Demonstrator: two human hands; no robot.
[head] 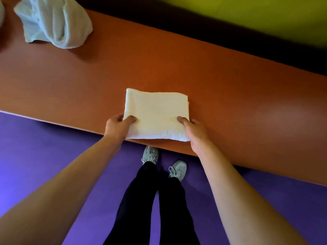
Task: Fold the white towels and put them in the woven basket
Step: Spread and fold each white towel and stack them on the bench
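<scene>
Pinching the near corners of the folded towel (155, 112), the two thumbs lie on top and the fingers curl underneath, out of sight; the left hand (117, 125) grips the corner at 7 o'clock, the right hand (194, 131) the corner at 5 o'clock; whether the hidden fingers are spread or together I cannot tell. The towel lies flat as a neat rectangle at the near edge of the table (230, 89), its front hem just over the lip. A second towel (54, 22), still crumpled, sits well apart at 11 o'clock on the same table; a scrap of white shows at the far left edge, too cut off to name. The basket is not in view. Judging from this, the fold looks done and the lift comes next; held only by its near corners, the layers could sag and fall open; a hand under the middle would guard against that; an uneven pull could skew the stack.
</scene>
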